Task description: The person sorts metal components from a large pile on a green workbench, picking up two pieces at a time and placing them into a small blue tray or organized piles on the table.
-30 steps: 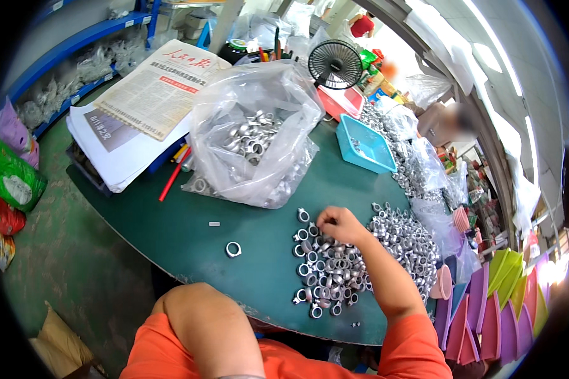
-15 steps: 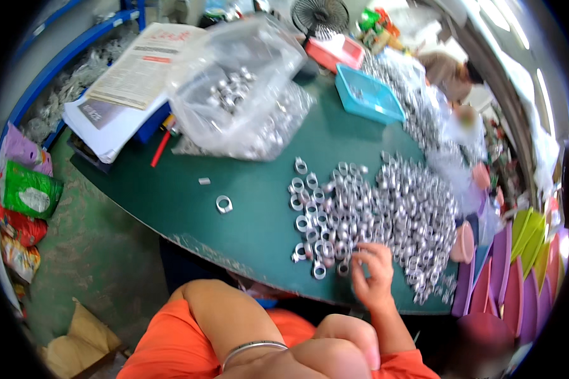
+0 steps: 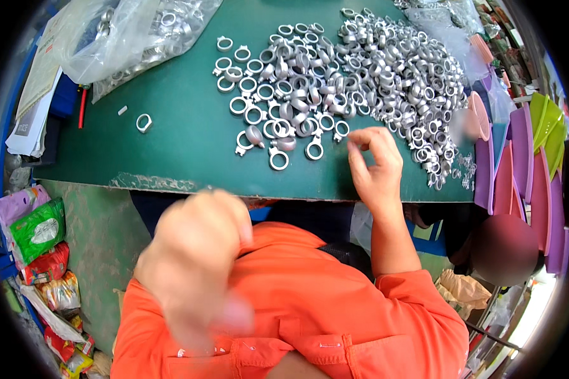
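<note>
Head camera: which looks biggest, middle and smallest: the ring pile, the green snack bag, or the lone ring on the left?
1. Ring pile
2. Green snack bag
3. Lone ring

The bag lies lower, beside the table, so its rank is unsure.

Hands, own: two, a left hand [image 3: 196,265], blurred, and a right hand [image 3: 376,167].
Surface [image 3: 183,151], green: one.
Metal rings [image 3: 335,82], silver: one spread heap, too many to count; one lone ring [image 3: 144,122] lying apart.
Clear plastic bag [image 3: 139,31] of rings: one.
Red pen [image 3: 82,108]: one.
Paper stack [image 3: 35,101]: one.
Small white piece [image 3: 122,110]: one.
Snack packets [image 3: 38,230] on the floor: several, number unclear.
Coloured plastic trays [image 3: 525,164], right edge: several, overlapping, not countable.
</note>
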Tool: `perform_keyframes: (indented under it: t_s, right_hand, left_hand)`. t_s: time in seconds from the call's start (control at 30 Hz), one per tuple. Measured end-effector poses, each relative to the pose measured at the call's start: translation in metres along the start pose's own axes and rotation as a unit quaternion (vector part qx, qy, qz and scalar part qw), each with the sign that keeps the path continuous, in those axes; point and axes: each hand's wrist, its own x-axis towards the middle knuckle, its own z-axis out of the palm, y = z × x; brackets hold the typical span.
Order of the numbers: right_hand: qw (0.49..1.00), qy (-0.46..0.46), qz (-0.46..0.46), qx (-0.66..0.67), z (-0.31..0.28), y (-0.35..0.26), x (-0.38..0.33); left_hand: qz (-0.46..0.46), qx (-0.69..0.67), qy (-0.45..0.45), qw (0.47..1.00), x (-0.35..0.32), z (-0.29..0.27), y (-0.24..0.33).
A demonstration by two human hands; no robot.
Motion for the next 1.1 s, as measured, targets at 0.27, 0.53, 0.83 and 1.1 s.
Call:
perform_keyframes:
  t_s: [0.27, 0.53, 0.83, 1.1]
  right_hand:
    - [0.994, -0.059, 0.013, -0.094, 0.019, 0.013, 0.006]
    - [0.869, -0.07, 0.215, 0.44, 0.005, 0.005, -0.008]
    - [0.642, -0.123, 0.328, 0.682, 0.0, 0.013, -0.015]
    - [0.568, -0.143, 0.321, 0.744, 0.002, 0.017, -0.018]
  left_hand:
    - [-0.362, 0.069, 0.112, 0.923, -0.07, -0.002, -0.035]
    - [-0.241, 0.372, -0.161, 0.882, -0.093, -0.005, -0.072]
    - [-0.573, 0.264, -0.395, 0.668, -0.181, -0.061, -0.157]
    - [-0.516, 0.287, -0.392, 0.705, -0.175, -0.054, -0.162]
